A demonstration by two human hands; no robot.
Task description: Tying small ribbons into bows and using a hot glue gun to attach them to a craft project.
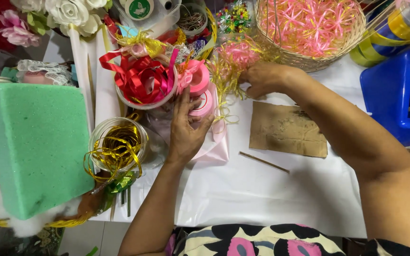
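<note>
Patterned lap [257, 242] at the surface [271, 194]. Left hand [186, 128] cups pink ribbon spool [200, 97]: light, slick, best gripped by rims. Right hand [262, 78] pinches gold curl [226, 71], flimsy.

The left hand [186, 128] covers much of the pink ribbon spool [201, 97], so its grip cannot be told. The right hand's [262, 78] fingertips vanish into gold ribbon curls [226, 76] (pinching or not, unclear). The wicker basket [309, 59] and blue container [390, 95] are cut off by the edges.
</note>
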